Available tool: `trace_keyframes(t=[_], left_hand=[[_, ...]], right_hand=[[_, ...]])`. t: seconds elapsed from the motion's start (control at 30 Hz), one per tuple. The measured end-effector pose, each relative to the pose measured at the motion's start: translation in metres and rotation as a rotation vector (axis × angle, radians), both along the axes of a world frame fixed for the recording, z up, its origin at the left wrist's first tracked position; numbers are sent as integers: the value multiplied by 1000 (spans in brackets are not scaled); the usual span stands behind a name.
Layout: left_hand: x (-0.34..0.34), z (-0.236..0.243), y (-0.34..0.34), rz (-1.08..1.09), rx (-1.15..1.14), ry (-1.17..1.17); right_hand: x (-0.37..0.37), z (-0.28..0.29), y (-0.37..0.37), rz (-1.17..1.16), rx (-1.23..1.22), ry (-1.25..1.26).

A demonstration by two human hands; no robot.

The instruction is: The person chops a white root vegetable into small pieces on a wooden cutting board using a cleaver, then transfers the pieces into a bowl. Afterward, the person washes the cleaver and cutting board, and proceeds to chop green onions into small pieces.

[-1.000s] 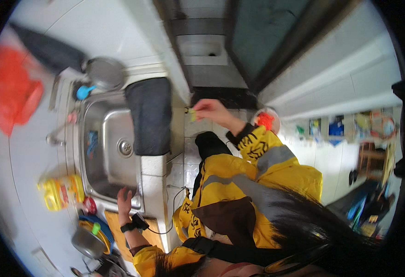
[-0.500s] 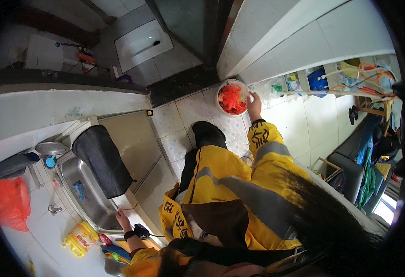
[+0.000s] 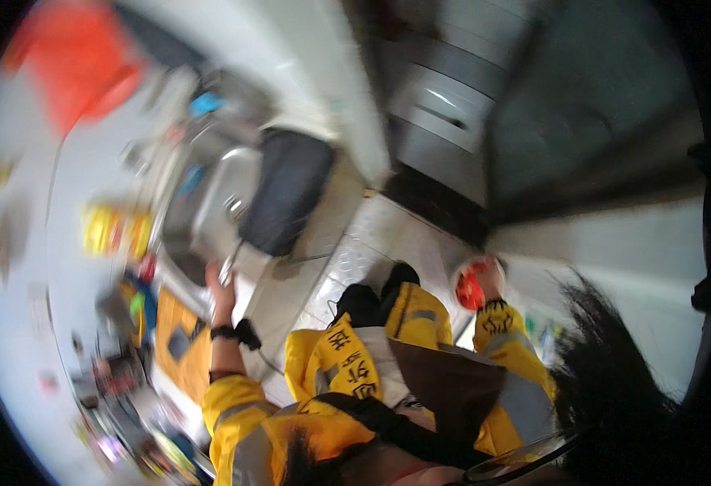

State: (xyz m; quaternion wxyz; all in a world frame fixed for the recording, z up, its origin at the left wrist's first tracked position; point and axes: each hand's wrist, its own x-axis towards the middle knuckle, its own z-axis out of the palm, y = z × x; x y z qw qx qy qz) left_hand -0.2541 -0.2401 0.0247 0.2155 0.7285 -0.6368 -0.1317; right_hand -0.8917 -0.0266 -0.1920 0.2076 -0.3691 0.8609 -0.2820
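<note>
Everything is somewhat blurred. My left hand [image 3: 219,287] is on the front rim of the steel sink [image 3: 189,240], at the left, with fingers apart. A small blue item [image 3: 192,178] lies in the basin, and a dark cloth [image 3: 288,190] covers the counter edge beside it. My right hand [image 3: 489,279] is low at the white bucket [image 3: 461,293] holding red plastic [image 3: 470,285] on the floor by the doorway. Its fingers are smeared and partly hidden, so their grip is unclear.
A wooden board [image 3: 176,324], yellow jug [image 3: 117,229], pots and clutter line the left counter. A red bag [image 3: 80,61] is at upper left. A dark raised threshold [image 3: 432,211] leads to a squat toilet [image 3: 444,109]; a dark door [image 3: 582,113] stands at right.
My head view has swung round. My right hand moved from mid-air, pinching a small yellow-green item, down to the bucket; that item is no longer visible. My left hand stays at the sink.
</note>
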Motion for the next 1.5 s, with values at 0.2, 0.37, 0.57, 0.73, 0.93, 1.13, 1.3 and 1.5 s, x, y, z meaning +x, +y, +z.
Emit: trace_keyframes(t=[0.2,0.37,0.57,0.73,0.93,1.13,1.3,1.5], left_hand=[[15,34,62,119,-174,-42],[49,47,112,280,-334,49],[113,57,163,145,-185,-45],[130,109,174,-123,81,455],[140,160,170,-342,-51,1003],[172,101,170,88,-288,183],[189,53,207,349,-130,532],[179,31,265,847,-319,609]], right_hand=[[113,55,-179,622,-131,-295],[268,169,-246,1016,-445,-373],[442,273,-211,1466,-560,-194],[524,333,-200,1449,-258,-841],[533,378,-242,1589,-379,-1512],[584,292,-263,1569,-935,144],[580,234,-272,1336,-235,-498],[603,244,-305,1396,-183,-639]])
